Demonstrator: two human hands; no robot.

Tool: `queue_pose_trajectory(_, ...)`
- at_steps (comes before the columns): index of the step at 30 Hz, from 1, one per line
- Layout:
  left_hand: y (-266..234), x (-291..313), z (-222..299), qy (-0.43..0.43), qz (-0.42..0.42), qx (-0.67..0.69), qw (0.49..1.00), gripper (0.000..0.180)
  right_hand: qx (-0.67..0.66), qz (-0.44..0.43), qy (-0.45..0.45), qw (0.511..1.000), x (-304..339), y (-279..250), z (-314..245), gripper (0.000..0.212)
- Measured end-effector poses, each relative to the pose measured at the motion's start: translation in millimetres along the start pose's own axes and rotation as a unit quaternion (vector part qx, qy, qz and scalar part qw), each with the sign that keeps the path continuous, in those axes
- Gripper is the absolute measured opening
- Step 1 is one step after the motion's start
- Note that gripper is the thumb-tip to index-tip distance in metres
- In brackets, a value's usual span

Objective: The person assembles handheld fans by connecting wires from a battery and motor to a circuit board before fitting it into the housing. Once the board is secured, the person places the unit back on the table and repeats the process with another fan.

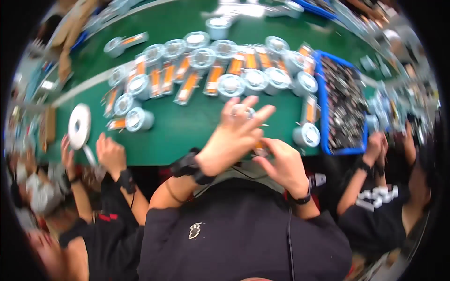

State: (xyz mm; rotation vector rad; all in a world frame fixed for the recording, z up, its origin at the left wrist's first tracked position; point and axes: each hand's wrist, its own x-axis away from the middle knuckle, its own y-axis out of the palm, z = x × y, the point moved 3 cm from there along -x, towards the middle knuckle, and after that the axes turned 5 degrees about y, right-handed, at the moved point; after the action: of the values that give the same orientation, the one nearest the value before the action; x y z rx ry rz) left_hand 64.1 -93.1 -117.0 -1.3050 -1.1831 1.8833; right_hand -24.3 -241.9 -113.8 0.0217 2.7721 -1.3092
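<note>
Green table (183,131) bears bin (347,151) of dark parts (344,105); left hand (234,133) splayed, hold unclear; right hand (286,164) pinches orange piece (259,149).

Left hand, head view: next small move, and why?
Probably ease the left hand closed around the pale round piece. Its fingers are spread over that piece, while the right hand is at a small orange part. A steadier hold might help, though blur hides the exact contact.
</note>
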Motion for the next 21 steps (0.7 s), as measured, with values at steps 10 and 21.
queue_pose_trajectory(10, 0, 4, -11, -0.033, -0.018, 0.091, 0.995, 0.016, 0.130, 0.208, 0.107, 0.964, -47, -146, 124, 0.018)
queue_pose_trajectory(21, -2, 22, -6, -0.061, 0.056, 0.189, 0.979, 0.030, 0.247, 0.089, 0.036, 0.964, -103, -141, 172, 0.019)
